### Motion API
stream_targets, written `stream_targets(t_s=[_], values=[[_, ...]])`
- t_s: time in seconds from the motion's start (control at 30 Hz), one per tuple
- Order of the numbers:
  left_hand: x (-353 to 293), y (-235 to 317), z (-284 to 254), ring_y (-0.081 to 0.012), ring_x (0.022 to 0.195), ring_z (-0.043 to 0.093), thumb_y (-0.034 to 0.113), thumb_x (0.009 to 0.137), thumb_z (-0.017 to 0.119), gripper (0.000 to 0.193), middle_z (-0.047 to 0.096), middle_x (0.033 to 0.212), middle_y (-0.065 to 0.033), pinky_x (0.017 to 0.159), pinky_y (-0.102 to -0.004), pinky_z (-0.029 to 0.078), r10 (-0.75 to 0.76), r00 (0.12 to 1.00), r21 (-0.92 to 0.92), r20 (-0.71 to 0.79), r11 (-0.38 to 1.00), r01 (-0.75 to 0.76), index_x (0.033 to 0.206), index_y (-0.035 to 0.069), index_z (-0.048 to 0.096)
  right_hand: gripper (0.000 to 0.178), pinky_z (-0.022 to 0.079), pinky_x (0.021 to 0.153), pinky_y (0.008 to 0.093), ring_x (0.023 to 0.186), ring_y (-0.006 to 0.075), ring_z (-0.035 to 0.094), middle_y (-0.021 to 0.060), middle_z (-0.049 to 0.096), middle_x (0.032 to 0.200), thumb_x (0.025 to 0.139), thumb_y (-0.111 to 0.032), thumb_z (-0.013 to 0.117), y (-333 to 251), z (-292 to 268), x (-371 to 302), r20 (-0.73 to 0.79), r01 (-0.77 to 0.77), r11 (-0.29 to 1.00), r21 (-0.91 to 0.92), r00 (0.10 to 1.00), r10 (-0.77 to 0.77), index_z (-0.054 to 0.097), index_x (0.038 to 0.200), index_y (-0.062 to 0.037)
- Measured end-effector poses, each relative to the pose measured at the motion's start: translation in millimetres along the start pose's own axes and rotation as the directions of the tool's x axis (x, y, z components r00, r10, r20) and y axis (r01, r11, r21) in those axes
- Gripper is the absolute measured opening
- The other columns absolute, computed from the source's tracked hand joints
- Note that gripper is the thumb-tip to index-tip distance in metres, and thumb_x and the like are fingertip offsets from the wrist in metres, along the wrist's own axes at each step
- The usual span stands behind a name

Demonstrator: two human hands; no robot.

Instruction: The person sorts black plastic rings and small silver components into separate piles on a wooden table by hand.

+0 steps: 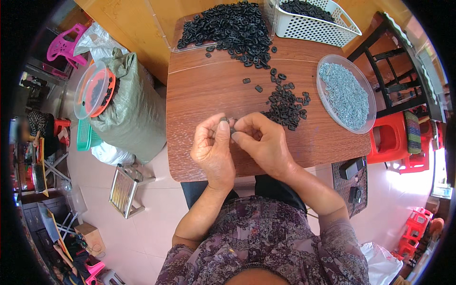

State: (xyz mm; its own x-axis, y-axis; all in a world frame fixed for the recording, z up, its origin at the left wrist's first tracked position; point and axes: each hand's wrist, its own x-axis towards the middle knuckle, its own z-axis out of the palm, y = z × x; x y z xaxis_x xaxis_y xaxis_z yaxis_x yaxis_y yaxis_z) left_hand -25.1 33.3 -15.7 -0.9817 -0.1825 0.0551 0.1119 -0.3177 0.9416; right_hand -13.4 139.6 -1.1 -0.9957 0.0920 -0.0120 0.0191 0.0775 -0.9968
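Note:
Over the near half of a brown wooden table (pixel 204 90), my left hand (pixel 214 152) and my right hand (pixel 267 142) meet fingertip to fingertip. Each is closed in a pinch at a small black part (pixel 232 128), mostly hidden by the fingers. Whether they grip one piece or two cannot be made out. Just beyond my right hand lies a heap of small squarish black parts (pixel 287 107). Farther back is a larger heap of black oval parts (pixel 225 28), some spilling toward me. Silvery screws (pixel 344 95) fill a round clear tray (pixel 323 64) at the right.
A white perforated basket (pixel 316 34) holding black pieces stands at the back right. Left of the table are a stuffed green sack (pixel 137 104), with an orange-rimmed tub (pixel 108 92) on it, and a metal stool (pixel 127 190). Red stools (pixel 387 137) stand at the right.

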Motion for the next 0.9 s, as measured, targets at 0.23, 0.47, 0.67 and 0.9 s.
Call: stream_targets(t_s=[0.23,0.47,0.67,0.9], values=[[4.0,6.8,-7.4,-0.012,0.08,0.061,0.003,0.09,0.057,0.014,0.064,0.09,-0.0087,0.066,-0.0216,0.049,-0.08,0.997,-0.063,0.021,0.995,0.081,0.102,-0.003,0.058,0.019,0.043,0.065,0.0181,0.076,0.004,0.055,-0.0009,0.062,0.085,0.082,0.0,0.063,8.6,-1.4,-5.8,-0.101,0.104,0.991,0.085,0.99,-0.096,0.063,0.1,0.0007],[-6.1,18.4,-18.3,-0.0193,0.064,0.065,0.004,0.087,0.058,0.016,0.066,0.082,-0.0175,0.049,-0.0257,0.051,-0.259,0.954,-0.068,0.15,0.96,0.271,0.099,-0.006,0.055,0.02,0.042,0.059,0.0199,0.067,0.0059,0.053,0.0013,0.064,0.078,0.08,-0.007,0.065,9.7,-25.0,6.6,0.086,-0.145,0.92,0.364,0.989,0.121,0.066,0.099,0.0008],[-12.3,28.0,-18.5,-0.0181,0.06,0.063,0.005,0.087,0.059,0.015,0.066,0.08,-0.0167,0.046,-0.0251,0.049,-0.269,0.952,-0.022,0.146,0.961,0.275,0.097,-0.005,0.055,0.02,0.042,0.059,0.0203,0.066,0.0067,0.053,0.003,0.065,0.079,0.08,-0.006,0.065,4.7,-23.9,7.5,0.155,-0.212,0.895,0.393,0.974,0.163,0.067,0.098,0.0014],[-12.6,29.8,-19.1,-0.014,0.06,0.062,0.001,0.087,0.056,0.012,0.066,0.08,-0.0147,0.048,-0.0217,0.047,-0.278,0.947,-0.037,0.16,0.957,0.287,0.097,-0.005,0.054,0.023,0.042,0.063,0.0214,0.069,0.0093,0.054,0.0078,0.065,0.085,0.081,-0.004,0.065,5.9,-25.8,9.0,0.214,-0.257,0.876,0.409,0.96,0.182,0.064,0.102,0.005]])
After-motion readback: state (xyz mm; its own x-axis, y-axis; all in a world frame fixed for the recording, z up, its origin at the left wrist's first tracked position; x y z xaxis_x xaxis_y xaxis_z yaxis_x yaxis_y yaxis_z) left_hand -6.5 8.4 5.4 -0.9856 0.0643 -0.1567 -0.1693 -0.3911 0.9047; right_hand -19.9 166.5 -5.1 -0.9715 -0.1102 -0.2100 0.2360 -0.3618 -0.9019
